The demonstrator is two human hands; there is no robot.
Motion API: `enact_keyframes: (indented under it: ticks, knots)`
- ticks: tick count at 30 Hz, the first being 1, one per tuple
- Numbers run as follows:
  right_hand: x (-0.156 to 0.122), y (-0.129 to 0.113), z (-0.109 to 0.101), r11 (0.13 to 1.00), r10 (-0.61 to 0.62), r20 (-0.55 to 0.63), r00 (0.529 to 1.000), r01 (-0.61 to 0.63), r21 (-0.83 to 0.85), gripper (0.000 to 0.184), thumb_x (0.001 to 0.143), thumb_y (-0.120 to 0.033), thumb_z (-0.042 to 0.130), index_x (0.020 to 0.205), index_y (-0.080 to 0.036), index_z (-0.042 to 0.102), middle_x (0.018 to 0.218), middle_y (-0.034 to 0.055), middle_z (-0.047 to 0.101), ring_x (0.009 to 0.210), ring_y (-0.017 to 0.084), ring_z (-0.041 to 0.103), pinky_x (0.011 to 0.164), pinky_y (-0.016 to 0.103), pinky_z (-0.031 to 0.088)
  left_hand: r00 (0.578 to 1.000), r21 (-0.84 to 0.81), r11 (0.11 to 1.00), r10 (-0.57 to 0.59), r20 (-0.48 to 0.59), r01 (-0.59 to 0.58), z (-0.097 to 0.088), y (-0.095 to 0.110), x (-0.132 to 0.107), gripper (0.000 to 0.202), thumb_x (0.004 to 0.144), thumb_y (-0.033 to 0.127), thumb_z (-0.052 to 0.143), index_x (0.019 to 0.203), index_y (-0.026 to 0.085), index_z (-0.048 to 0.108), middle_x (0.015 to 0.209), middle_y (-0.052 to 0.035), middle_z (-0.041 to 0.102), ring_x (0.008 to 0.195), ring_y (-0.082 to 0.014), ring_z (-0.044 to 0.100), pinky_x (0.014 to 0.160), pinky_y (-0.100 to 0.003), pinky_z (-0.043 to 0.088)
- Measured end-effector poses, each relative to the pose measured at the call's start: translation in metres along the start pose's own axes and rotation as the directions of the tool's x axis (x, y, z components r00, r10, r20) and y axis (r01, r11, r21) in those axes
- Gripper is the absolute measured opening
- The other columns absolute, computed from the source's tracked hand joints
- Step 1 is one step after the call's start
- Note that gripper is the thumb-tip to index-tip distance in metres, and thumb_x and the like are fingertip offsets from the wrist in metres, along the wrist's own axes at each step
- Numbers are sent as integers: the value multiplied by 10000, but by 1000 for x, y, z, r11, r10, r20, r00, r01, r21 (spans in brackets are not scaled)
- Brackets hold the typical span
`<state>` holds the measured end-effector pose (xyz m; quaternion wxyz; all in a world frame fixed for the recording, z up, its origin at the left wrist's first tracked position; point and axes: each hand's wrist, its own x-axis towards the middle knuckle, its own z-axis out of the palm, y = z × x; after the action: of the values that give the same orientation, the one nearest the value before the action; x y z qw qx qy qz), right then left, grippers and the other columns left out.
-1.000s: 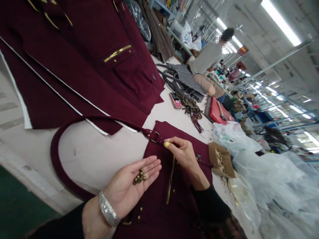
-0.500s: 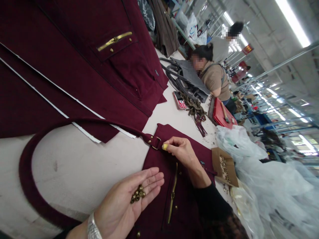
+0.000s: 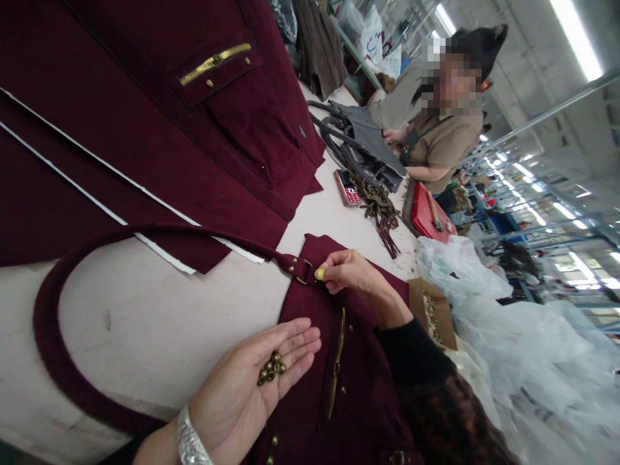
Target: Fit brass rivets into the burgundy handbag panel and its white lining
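My left hand (image 3: 252,387) lies palm up with fingers stretched, cupping several small brass rivets (image 3: 271,368). It hovers over a maroon fabric bag (image 3: 310,387) with a brass zipper (image 3: 336,371). My right hand (image 3: 351,274) is closed in a pinch at the bag's top edge, right beside the brass buckle (image 3: 303,271) where the maroon strap (image 3: 58,284) joins. What the fingertips pinch is too small to make out.
Stacked maroon bag panels (image 3: 145,129) fill the upper left. A cardboard box of brass parts (image 3: 431,313) and clear plastic bags (image 3: 508,336) lie right. A phone (image 3: 347,188), dark straps, grey bag (image 3: 363,142) and red case (image 3: 429,219) sit beyond, near a seated person (image 3: 440,142).
My right hand moved slightly up toward the buckle and closed tighter. The left palm stayed open with the rivets. The person beyond the table sat up and leaned closer.
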<state>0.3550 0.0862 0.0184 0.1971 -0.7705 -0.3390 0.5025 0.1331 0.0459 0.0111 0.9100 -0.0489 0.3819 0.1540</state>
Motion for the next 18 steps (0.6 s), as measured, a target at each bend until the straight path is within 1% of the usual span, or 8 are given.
enact_keyframes:
  ticks: [2, 5, 8, 10, 12, 16, 18]
  knots:
    - [-4, 5, 1, 997, -77, -26, 997, 78, 26, 146, 611, -240, 715, 635, -123, 631, 524, 3, 587, 453, 91, 515, 449, 193, 441, 1000, 12, 1000, 16, 8, -16, 0, 0, -1, 252, 862, 70, 497, 1065, 26, 639, 1130, -197, 679, 1066, -266, 643, 924, -325, 557]
    - [-14, 16, 3, 972, -203, -58, 977, 209, 112, 231, 635, -311, 748, 737, -109, 704, 588, 12, 618, 499, 81, 512, 498, 193, 439, 999, 24, 999, 29, 22, -30, -1, -1, -2, 246, 858, 68, 496, 1056, 21, 634, 1116, -205, 682, 1059, -263, 647, 934, -328, 551]
    - [-23, 25, 5, 943, -277, -79, 958, 286, 171, 295, 657, -342, 754, 851, -120, 741, 629, 15, 637, 543, 88, 524, 553, 211, 452, 998, 24, 999, 41, 54, -43, -2, -3, -2, 245, 851, 72, 506, 1058, 27, 629, 1114, -204, 683, 1057, -261, 649, 947, -331, 542]
    - [-25, 29, 8, 936, -296, -89, 951, 308, 172, 316, 666, -342, 754, 900, -130, 745, 644, 16, 646, 559, 94, 536, 573, 219, 455, 997, 24, 998, 50, 63, -51, -2, -3, -2, 245, 850, 72, 506, 1059, 28, 625, 1117, -205, 681, 1057, -259, 649, 952, -330, 537]
    - [-26, 31, 12, 934, -301, -109, 947, 316, 168, 312, 653, -330, 764, 897, -136, 745, 651, 15, 651, 563, 97, 543, 577, 222, 457, 997, 25, 998, 53, 55, -54, -3, -4, -1, 245, 852, 68, 496, 1058, 22, 620, 1114, -212, 680, 1054, -257, 651, 952, -328, 536]
    - [-23, 31, 19, 928, -302, -173, 938, 331, 174, 253, 597, -293, 792, 784, -134, 729, 611, 6, 639, 532, 100, 539, 551, 221, 455, 996, 27, 997, 66, 59, -68, -2, -4, -3, 253, 849, 62, 498, 1071, 9, 607, 1117, -225, 675, 1052, -262, 651, 951, -328, 536]
    - [-21, 30, 22, 925, -306, -186, 934, 338, 175, 240, 586, -286, 793, 751, -130, 718, 598, 9, 638, 518, 101, 540, 539, 219, 453, 994, 35, 996, 81, 69, -84, 0, -4, -5, 255, 847, 61, 504, 1074, 7, 605, 1124, -224, 672, 1055, -265, 649, 955, -334, 536]
